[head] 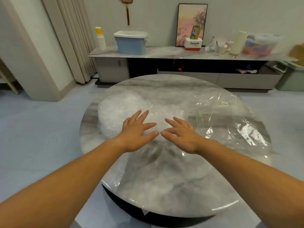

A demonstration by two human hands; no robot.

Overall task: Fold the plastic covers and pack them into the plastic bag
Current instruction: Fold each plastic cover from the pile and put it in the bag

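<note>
On the round marble table (166,84), seen from the head camera, a white heap of crumpled plastic covers (121,106) takes up the left half of the top, from the middle out to the left rim. The clear plastic bag (230,124) lies flat on the right half of the table. It is glossy with reflections and has a small label near its far edge. A thin clear sheet (161,181) lies flat over the near part of the table, its crinkled edge showing at the near left rim. Both bare arms reach in over the near rim toward the table's middle. The left hand (136,134) is spread flat, palm down, fingers straight and apart, over the near edge of the heap and holding nothing. The right hand (182,137) mirrors it just beside, palm down with relaxed fingers, also holding nothing, and the two thumb tips almost meet. Whether the palms press on the plastic or hover just above it cannot be told. Beyond the table's far rim a long low sideboard (164,54) stands against the wall. It carries a blue box (131,45) with a white lid, a stack of paper cups (100,38), a framed picture (191,18) and a red-and-white carton (193,44). Far to the table's left hangs a pale curtain (69,38).
</note>
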